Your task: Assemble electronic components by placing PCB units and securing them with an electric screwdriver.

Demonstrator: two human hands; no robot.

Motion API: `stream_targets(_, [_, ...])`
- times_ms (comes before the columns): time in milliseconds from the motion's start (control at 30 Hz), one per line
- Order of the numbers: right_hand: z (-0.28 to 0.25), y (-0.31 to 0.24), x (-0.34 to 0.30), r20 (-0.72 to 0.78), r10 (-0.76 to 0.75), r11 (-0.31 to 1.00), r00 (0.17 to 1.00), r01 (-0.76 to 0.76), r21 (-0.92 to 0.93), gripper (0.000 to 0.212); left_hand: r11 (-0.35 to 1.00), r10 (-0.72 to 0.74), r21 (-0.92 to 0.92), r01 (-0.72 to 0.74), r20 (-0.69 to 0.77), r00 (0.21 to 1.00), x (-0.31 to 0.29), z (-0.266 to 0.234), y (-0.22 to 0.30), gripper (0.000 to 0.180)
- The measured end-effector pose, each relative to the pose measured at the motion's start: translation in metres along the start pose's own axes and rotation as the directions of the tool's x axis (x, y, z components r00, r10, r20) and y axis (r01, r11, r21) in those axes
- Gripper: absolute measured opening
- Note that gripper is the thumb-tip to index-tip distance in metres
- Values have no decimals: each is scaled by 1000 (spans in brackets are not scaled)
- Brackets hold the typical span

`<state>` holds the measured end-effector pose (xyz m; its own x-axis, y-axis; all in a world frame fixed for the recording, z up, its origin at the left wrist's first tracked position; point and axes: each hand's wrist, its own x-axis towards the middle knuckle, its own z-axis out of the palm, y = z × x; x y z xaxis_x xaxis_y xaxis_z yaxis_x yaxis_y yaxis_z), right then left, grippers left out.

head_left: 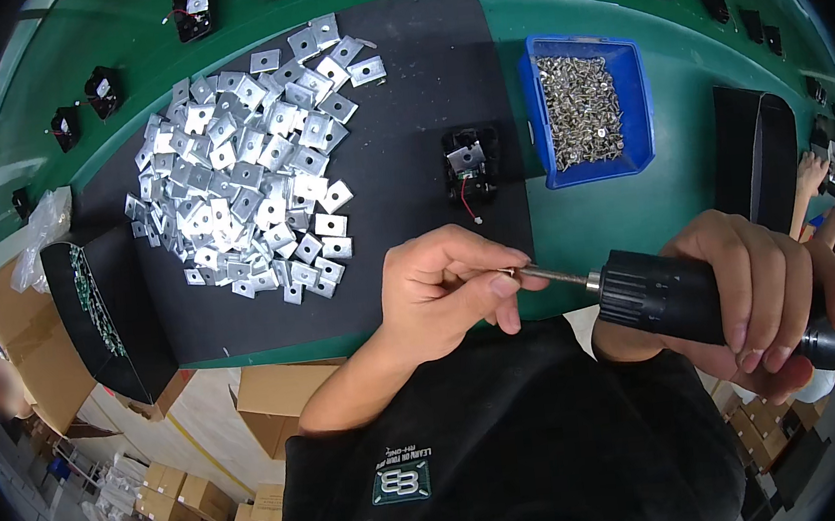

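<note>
Cardboard boxes [184,499] fill the lower left of the frame, below a heap of square metal plates [248,166] on the black mat [421,89]; a blue bin of screws [586,109] stands on the green desk [682,84] at upper right. At centre, the left hand [445,288], curled, pinches the driver bit [552,275] with a narrow grip. At right, the right hand [757,293] wraps the black electric screwdriver [714,307], held level.
</note>
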<state>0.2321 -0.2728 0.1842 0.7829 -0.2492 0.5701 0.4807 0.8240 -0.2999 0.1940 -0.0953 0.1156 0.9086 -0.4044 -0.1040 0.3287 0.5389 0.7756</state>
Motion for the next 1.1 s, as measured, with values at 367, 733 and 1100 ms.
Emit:
stream_targets(367, [7, 5, 2, 41, -34, 993, 999, 29, 115, 39, 759, 49, -651, -2, 54, 997, -11, 10, -22, 12])
stream_targets(733, [-1, 7, 6, 128, 33, 994, 991, -45, 96, 38, 838, 42, -543, -61, -48, 998, -14, 14, -24, 15])
stream_targets(1100, [1, 5, 0, -43, 147, 931, 988, -153, -333, 35, 193, 314, 924, -329, 259, 913, 19, -44, 30, 78])
